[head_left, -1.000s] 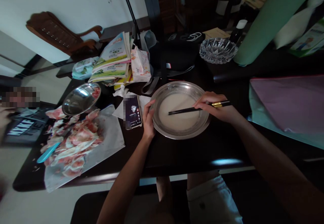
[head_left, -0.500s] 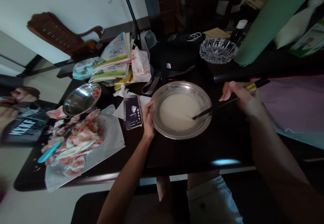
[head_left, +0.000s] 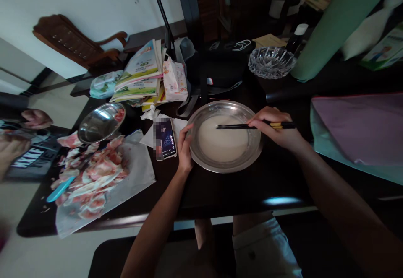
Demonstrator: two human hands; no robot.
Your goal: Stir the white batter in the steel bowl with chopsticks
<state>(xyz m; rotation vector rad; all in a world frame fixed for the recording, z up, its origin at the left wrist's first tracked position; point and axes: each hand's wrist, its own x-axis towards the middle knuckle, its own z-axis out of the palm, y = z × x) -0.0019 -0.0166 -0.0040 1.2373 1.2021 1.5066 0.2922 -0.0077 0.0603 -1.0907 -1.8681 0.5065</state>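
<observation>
A wide round silver metal bowl (head_left: 225,167) is being supported on a dark, glossy worktop (head_left: 214,194), directly in front of the person, and a milky off-white liquid (head_left: 222,144) is being contained in it. A pair of black chopsticks with gold bands (head_left: 233,126) is being grasped by the right hand (head_left: 275,125) and is being held nearly level across the bowl's right side, the tips over the liquid; whether they are being dipped cannot be told. The left hand (head_left: 185,148) is being laid against the bowl's left rim; whether the rim is being clasped cannot be told. Just beside that hand, a lit smartphone (head_left: 166,137) is being partly underlain by white paper (head_left: 147,137). Farther left, a heap of pale pink and white raw meat pieces (head_left: 100,169) is being borne by a translucent white plastic sheet (head_left: 138,160), with a turquoise handle (head_left: 61,189) being left among them. Behind the heap, a deep shiny metal bowl (head_left: 94,127) is being tilted, some meat being held inside. At the far left, a co-worker's blurred hands (head_left: 14,148) are being held above a dark garment with white lettering (head_left: 25,157).
</observation>
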